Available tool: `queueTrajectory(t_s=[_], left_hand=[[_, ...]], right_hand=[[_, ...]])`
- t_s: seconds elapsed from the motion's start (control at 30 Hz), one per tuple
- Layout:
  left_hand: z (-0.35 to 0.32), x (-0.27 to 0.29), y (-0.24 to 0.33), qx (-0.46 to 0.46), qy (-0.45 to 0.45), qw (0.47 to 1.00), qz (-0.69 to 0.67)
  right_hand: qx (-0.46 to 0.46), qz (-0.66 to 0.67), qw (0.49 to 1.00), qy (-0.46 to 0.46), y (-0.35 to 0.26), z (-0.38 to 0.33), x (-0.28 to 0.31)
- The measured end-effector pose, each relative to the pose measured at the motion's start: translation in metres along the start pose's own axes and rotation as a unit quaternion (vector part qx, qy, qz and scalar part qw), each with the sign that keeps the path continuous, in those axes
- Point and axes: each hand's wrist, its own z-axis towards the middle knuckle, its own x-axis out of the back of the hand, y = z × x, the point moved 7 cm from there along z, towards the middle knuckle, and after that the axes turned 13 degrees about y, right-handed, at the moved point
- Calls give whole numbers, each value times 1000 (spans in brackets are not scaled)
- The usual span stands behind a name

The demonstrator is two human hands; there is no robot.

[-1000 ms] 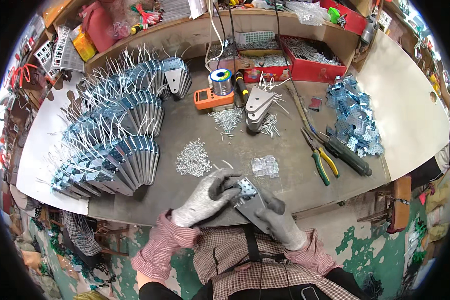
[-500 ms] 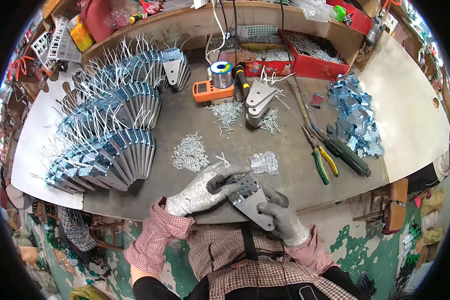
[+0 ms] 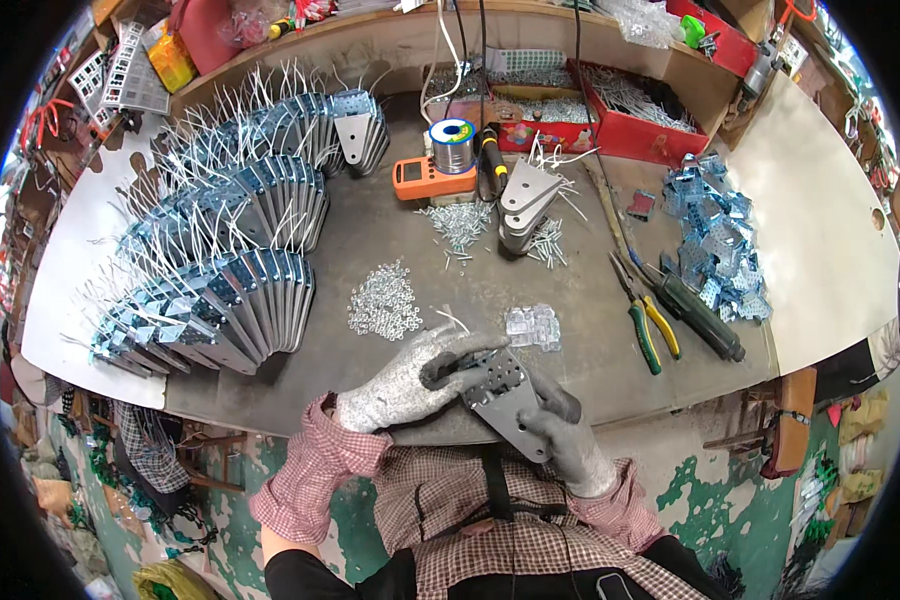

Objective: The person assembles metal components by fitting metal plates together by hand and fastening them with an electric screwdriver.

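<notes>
Both of my hands wear grey-speckled work gloves and hold one grey tapered metal plate (image 3: 511, 408) over the table's front edge. My left hand (image 3: 400, 382) pinches its wide, perforated upper end; the fingertips partly cover whatever they do there. Gripping the right side and narrow lower end is my right hand (image 3: 572, 440), thumb across the plate's face. White wire ends (image 3: 452, 318) stick up just beyond my left fingers. Past the plate lie small clear plastic pieces (image 3: 533, 327), and a heap of small nuts (image 3: 384, 302) is to the left.
Rows of finished-looking plates with white wires (image 3: 260, 290) fill the left. Behind stand an orange meter (image 3: 433, 178), a solder spool (image 3: 452, 148), screws (image 3: 457, 226) and stacked plates (image 3: 526, 195). Pliers (image 3: 643, 325), an electric screwdriver (image 3: 697, 312) and bluish brackets (image 3: 715, 240) lie right.
The table contents sit slightly farther right in the picture, as the view has shifted a little. My hands keep nearly the same hold on the metal plate, with small finger movement.
</notes>
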Motion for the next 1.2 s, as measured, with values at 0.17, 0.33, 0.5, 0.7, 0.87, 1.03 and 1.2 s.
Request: queueTrajectory(t_s=[0.17,0.33,0.5,0.7,0.87,1.03,1.2], left_hand=[[8,0,12,6,25,1000,-10],[13,-3,9,66,-16,995,-72],[13,-5,7,72,3,992,-103],[16,-2,14,93,10,993,-78],[16,-1,12,82,4,992,-97],[13,-13,23,-63,59,985,152],[-16,-42,26,-41,118,956,267]], right_hand=[[-4,92,996,-1,-14,3,-8],[5,52,999,-4,-6,4,4],[48,-54,997,-2,-27,-6,-4],[65,-32,997,8,-26,-6,-2],[17,-10,999,-50,-21,-2,7],[23,57,997,40,-9,-3,10],[72,-109,987,96,-7,-9,0]])
